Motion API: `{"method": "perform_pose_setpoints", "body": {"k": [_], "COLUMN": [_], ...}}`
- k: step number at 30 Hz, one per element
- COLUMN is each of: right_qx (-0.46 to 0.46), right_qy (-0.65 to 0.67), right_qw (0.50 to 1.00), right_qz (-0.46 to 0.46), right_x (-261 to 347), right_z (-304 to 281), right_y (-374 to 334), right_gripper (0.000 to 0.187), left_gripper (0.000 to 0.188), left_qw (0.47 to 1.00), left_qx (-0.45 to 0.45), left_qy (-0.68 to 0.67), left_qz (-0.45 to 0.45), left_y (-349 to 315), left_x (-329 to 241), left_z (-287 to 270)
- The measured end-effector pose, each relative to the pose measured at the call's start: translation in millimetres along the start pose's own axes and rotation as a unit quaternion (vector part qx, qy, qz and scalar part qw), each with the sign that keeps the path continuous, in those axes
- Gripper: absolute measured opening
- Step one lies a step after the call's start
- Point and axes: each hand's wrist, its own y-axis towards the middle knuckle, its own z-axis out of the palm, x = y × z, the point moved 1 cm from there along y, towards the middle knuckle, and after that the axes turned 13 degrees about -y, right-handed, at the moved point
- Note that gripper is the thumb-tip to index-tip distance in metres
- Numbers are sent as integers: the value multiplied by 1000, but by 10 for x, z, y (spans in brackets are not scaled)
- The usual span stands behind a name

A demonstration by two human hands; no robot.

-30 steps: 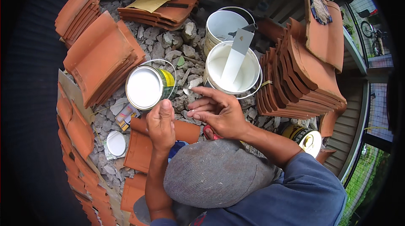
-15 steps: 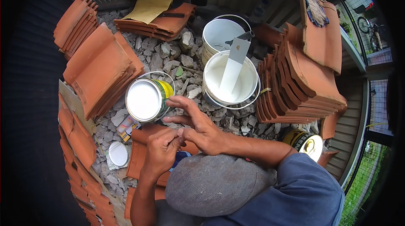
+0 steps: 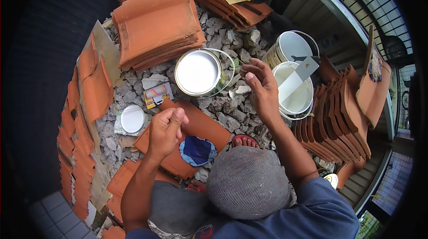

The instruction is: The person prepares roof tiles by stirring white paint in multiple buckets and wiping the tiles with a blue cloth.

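My left hand (image 3: 167,133) is curled closed above an orange roof tile, thumb on top; whatever its fingers may hold is hidden. Farther right, my right hand (image 3: 263,88) hangs open with its fingers bent and apart, nothing in them. Between and beyond both hands stands an open paint can (image 3: 198,73) full of white paint, its wire handle tipped right. Next to my right hand is a white bucket (image 3: 304,103) with a flat scraper blade (image 3: 298,79) standing in it. A blue cloth (image 3: 196,150) with a pale ragged edge lies on the tile (image 3: 207,125) below my left hand.
Broken rubble (image 3: 223,109) covers the ground. Stacked roof tiles stand at far left (image 3: 156,22) and right (image 3: 339,114). A second bucket (image 3: 292,45) is behind the first. A paint lid (image 3: 132,119) and a small roller package (image 3: 157,94) lie left. My knee (image 3: 247,183) rises in front.
My hands were together, fingers touching; now they are apart, the right one moved right. The view has swung, so the can and buckets sit farther right, and the blue cloth shows more fully.
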Motion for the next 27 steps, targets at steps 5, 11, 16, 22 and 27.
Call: {"method": "perform_pose_setpoints", "body": {"k": [5, 11, 16, 22, 27], "right_qx": [-35, -38, 84, 200, 128], "right_qy": [-51, -59, -106, 22, -30], "right_qw": [974, 973, 977, 937, 954], "right_qz": [219, 222, 162, 285, 270], "right_x": [-864, -513, -99, 387, 275], "right_z": [271, 468, 671, 1349, 1384], "right_y": [567, 678, 795, 804, 841], "right_gripper": [71, 67, 25, 14, 7], "left_gripper": [66, 60, 52, 45, 41], "left_qw": [992, 973, 972, 961, 960], "left_qx": [-67, -141, -140, -200, -192], "left_qy": [-110, -163, -171, -164, -183], "left_qz": [-1, 84, 76, 100, 94], "left_y": [-55, -9, 132, 188, 223], "left_x": [-245, -113, 123, 327, 469], "left_z": [21, 33, -359, -776, -896]}}
